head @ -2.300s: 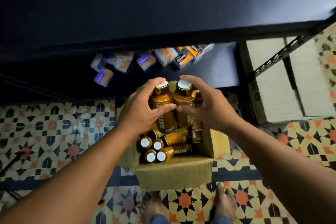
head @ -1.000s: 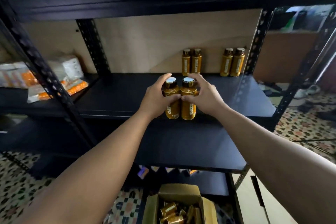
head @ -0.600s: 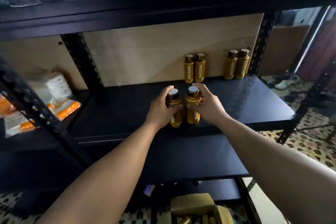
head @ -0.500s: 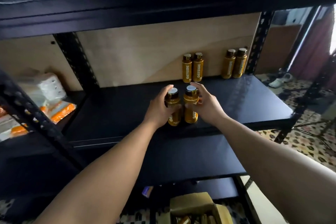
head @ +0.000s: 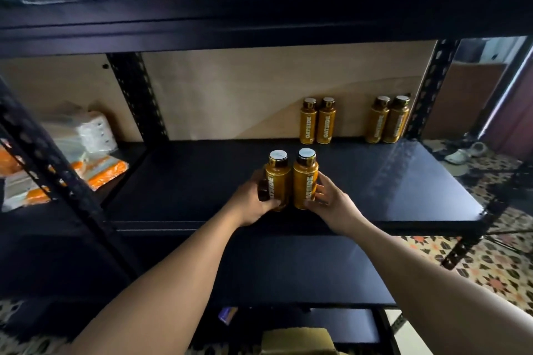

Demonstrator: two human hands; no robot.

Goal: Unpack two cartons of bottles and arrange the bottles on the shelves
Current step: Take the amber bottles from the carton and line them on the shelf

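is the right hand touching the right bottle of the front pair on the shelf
Touching. The head view shows the right hand curled round the front right bottle, fingers on its side and thumb across its lower front.

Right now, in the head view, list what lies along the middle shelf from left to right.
orange-and-white packets → left hand → left-held bottle → right-held bottle → right hand → bottle pair by the right post. Left out: the other back pair, which overlaps the right-held bottle.
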